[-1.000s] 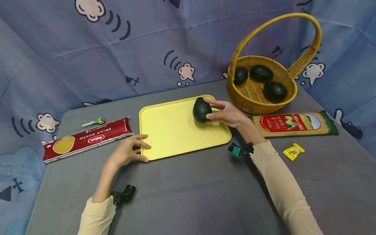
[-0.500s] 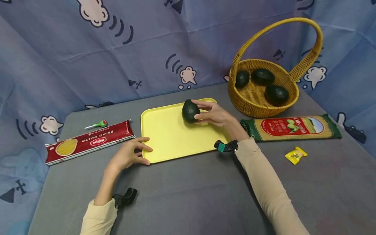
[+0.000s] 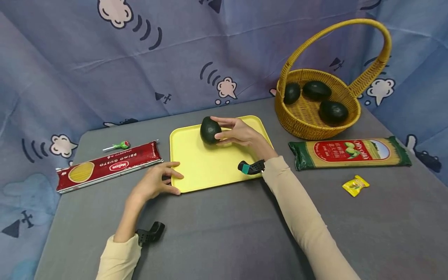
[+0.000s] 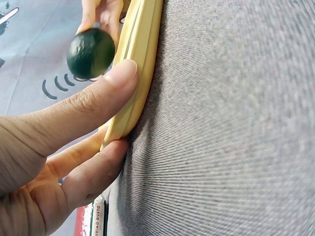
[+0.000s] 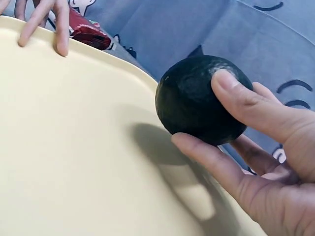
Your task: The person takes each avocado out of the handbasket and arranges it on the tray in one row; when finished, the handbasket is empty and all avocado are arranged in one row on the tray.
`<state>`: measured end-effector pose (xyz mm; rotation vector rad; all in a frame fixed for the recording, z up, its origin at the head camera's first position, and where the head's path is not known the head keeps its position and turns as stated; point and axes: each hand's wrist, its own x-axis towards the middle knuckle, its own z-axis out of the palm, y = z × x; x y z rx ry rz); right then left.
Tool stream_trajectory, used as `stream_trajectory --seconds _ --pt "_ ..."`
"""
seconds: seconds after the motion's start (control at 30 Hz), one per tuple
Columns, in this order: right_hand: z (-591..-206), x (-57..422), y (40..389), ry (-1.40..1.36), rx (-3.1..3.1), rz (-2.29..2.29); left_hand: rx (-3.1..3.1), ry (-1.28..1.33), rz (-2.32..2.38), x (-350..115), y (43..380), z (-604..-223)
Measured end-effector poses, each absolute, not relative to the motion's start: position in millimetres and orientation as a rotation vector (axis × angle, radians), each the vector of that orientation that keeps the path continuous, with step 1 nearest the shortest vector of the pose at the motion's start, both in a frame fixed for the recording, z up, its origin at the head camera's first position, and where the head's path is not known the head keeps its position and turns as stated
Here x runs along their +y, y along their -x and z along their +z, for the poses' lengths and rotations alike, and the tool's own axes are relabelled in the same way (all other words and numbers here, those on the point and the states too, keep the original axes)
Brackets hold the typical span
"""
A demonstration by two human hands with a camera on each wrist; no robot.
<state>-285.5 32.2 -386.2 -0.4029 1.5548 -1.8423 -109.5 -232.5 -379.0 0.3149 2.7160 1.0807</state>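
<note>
My right hand [image 3: 239, 133] grips a dark green avocado [image 3: 209, 131] between thumb and fingers, above the left half of the yellow tray [image 3: 210, 167]. In the right wrist view, the avocado [image 5: 197, 98] casts a shadow on the tray's surface, with a gap beneath it. At the tray's front left corner, my left hand [image 3: 155, 181] holds the rim. The left wrist view has the thumb [image 4: 120, 73] pressed on the tray's side [image 4: 142, 59] and other fingers curled at the corner.
At back right stands a wicker basket [image 3: 304, 134] with 3 avocados inside. Before it lie a green-ended spaghetti pack [image 3: 350, 153] and a yellow wrapped candy [image 3: 355, 186]. To the left are a red spaghetti pack [image 3: 108, 167] and a lollipop [image 3: 119, 146]. A patterned cloth [image 3: 140, 70] hangs behind.
My right hand has carried the avocado leftward over the tray, from its right part to its left half. The left hand stays at the tray's corner. The view has shifted slightly.
</note>
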Motion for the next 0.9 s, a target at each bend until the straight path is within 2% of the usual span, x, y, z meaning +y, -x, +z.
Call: stream_trajectory --seconds 0.53,0.9 --pt "-389 -26 294 0.497 1.564 -1.842 2.704 -0.333 1.105 -235 110 -376" --pt "-400 -49 287 0.447 1.623 -1.817 2.740 -0.345 1.052 -234 110 -377"
